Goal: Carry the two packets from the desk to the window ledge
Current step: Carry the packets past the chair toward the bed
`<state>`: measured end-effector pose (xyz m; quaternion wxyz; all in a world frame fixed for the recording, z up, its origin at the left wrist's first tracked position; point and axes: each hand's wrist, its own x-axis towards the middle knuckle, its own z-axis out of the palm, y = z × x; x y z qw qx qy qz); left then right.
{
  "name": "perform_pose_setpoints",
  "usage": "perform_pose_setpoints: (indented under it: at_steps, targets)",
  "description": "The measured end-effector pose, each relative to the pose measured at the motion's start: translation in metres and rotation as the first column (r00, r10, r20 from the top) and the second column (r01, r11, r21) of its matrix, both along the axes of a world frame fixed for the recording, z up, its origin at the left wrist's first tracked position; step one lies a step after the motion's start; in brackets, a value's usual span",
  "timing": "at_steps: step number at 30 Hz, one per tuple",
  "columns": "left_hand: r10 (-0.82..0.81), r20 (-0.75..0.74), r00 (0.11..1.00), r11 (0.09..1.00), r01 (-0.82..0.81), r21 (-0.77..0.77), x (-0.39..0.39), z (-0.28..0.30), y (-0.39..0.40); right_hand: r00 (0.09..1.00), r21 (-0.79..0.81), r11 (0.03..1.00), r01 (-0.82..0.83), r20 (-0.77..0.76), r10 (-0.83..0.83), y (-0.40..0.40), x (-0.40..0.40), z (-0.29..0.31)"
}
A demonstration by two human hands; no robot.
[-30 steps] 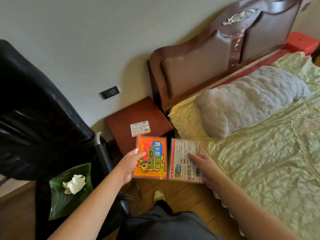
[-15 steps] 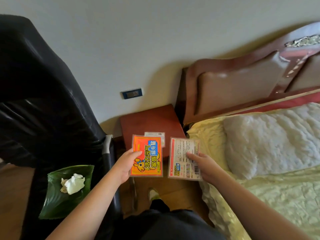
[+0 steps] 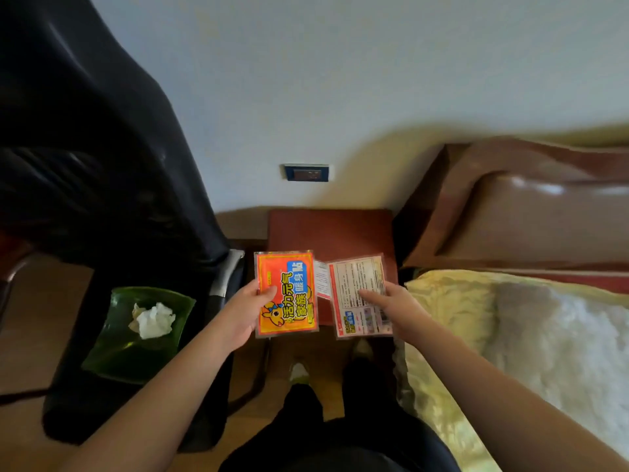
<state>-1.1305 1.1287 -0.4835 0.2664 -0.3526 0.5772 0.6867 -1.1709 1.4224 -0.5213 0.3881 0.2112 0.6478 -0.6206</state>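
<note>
In the head view, just below the middle of the frame, the left hand (image 3: 243, 316) is holding the orange packet (image 3: 286, 294) by its left edge: the thumb is lying across the printed front and the other fingers are curling behind it, out of sight, so the packet is being pinched between them. The right hand (image 3: 396, 306) is gripping the white packet (image 3: 357, 291) by its right edge, the thumb pressing on the text-covered face and the remaining fingers hidden behind. The two packets are hanging side by side, close together but not touching, in the air over the red bedside stand (image 3: 332, 229) at centre. A small white card (image 3: 321, 279) is showing in the gap between them; whether it is lying on the stand cannot be told. At lower left a green dish (image 3: 119, 349) with a crumpled tissue (image 3: 153, 320) is sitting on the black chair (image 3: 102, 165). The bed (image 3: 452, 301) is filling the right side of the frame
</note>
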Motion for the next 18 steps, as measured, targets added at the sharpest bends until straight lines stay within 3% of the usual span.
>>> perform_pose_setpoints:
  at_steps: [9,14,18]
  targets:
    - [0.201,0.035,0.979,0.979,-0.2,-0.026,-0.003,-0.039,0.01,0.91,0.323,0.875,-0.361,-0.084,0.406,-0.023,-0.091,-0.046]
    - [0.257,0.064,0.964,0.965,-0.254,-0.059,0.003,-0.08,0.018,0.744,0.476,0.677,-0.562,-0.066,0.665,-0.05,-0.114,-0.097]
    - [0.252,0.093,0.963,0.965,-0.243,-0.098,0.012,-0.116,0.018,0.559,0.579,0.46,-0.673,-0.008,0.829,-0.068,-0.122,-0.149]
